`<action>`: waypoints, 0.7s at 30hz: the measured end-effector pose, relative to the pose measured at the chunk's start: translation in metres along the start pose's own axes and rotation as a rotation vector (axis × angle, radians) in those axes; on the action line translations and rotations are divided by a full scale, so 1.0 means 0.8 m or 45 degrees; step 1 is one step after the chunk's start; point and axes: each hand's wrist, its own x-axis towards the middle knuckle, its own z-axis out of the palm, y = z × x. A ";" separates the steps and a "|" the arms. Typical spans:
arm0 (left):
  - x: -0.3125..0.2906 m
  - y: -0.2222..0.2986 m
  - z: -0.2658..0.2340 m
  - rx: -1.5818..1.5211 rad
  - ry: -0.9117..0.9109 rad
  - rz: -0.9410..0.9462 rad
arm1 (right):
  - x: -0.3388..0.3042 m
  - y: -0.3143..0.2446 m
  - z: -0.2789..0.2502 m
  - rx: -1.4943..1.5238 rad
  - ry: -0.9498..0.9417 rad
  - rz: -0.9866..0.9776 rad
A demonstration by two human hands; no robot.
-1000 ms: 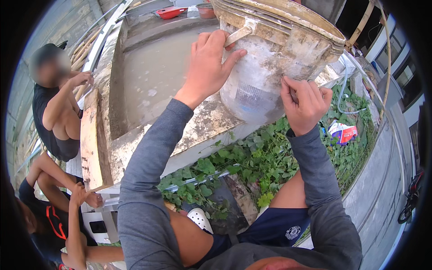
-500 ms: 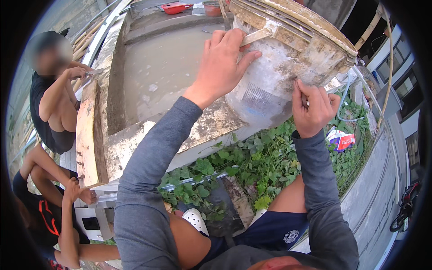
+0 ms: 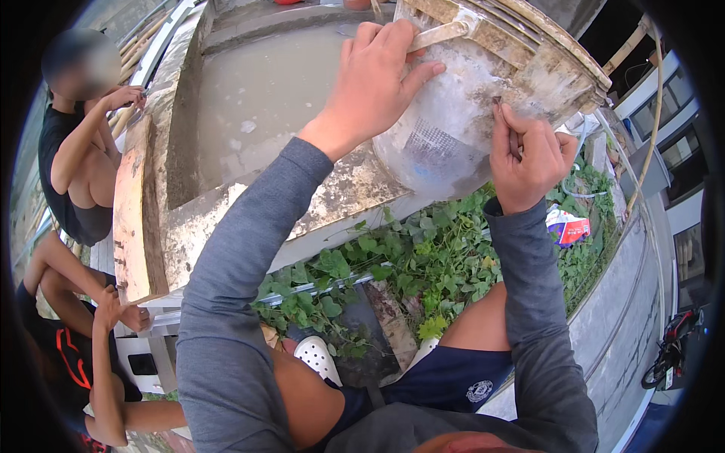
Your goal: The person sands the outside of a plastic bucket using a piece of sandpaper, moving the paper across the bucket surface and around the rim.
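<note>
A large dirty white plastic bucket, stained brown round its ribbed rim, leans at a tilt on the ledge of a concrete basin. My left hand is closed over the strip-like white handle at the bucket's left side, thumb stretched along the wall. Against the right part of the bucket's wall, my right hand is closed in a pinch. Something small and dark shows between its fingers, too small to name. Those fingertips are at or very near a dark spot on the stained wall.
Cloudy grey water fills the basin. A wooden board stands at its left end, beside two seated people. Green vines and a red-and-white packet lie below the ledge. A motorcycle stands far right.
The whole view has shifted slightly, with the bucket a little higher in the picture. My right fingertips sit slightly higher on the bucket's wall. My left hand keeps its hold.
</note>
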 end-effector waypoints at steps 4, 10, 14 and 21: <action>-0.004 0.004 -0.003 0.023 -0.012 -0.013 | -0.024 0.007 -0.006 -0.040 -0.038 0.022; -0.004 -0.002 0.005 0.053 0.072 0.063 | -0.004 0.001 0.001 -0.050 -0.005 -0.003; -0.008 0.003 0.006 0.050 0.104 0.010 | -0.022 0.002 0.000 -0.071 -0.029 0.009; -0.004 0.011 -0.001 -0.036 0.071 -0.022 | -0.017 0.000 0.008 -0.073 -0.022 0.003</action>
